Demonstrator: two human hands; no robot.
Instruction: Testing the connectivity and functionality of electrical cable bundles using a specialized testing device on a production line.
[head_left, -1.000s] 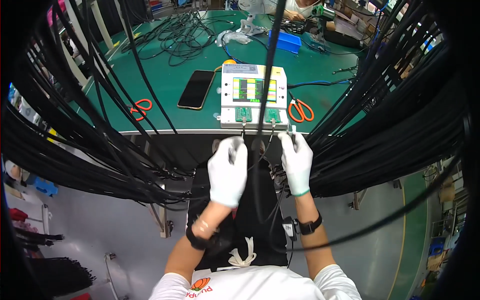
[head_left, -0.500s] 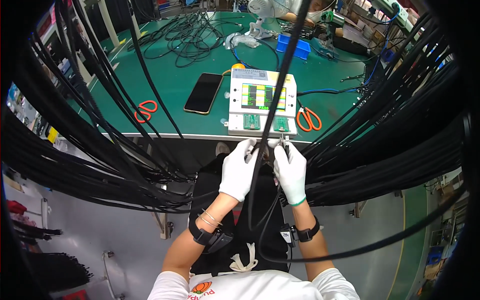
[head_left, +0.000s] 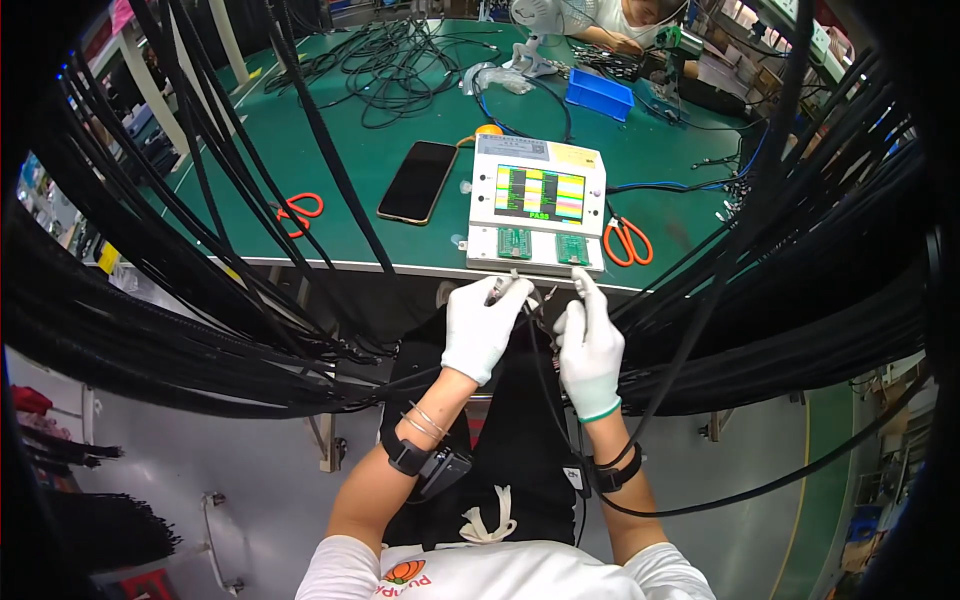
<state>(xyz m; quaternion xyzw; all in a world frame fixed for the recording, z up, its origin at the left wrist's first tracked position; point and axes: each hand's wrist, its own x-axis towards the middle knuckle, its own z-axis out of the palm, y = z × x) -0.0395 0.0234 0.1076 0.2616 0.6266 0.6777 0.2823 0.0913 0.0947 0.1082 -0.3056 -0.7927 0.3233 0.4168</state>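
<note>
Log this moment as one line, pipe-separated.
left hand: gripping cable | right hand: alongside, grip unclear | white device: screen lit, on green table | phone: left of device

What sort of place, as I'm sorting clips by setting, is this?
Probably a cable assembly or testing workshop: thick bundles of black cables hang on both sides, a white device with a lit screen stands on a green bench, and another person is at its far side.

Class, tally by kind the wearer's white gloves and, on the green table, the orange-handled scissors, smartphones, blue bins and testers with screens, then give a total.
White gloves: 2
Orange-handled scissors: 2
Smartphone: 1
Blue bin: 1
Tester with screen: 1
Total: 7
</note>
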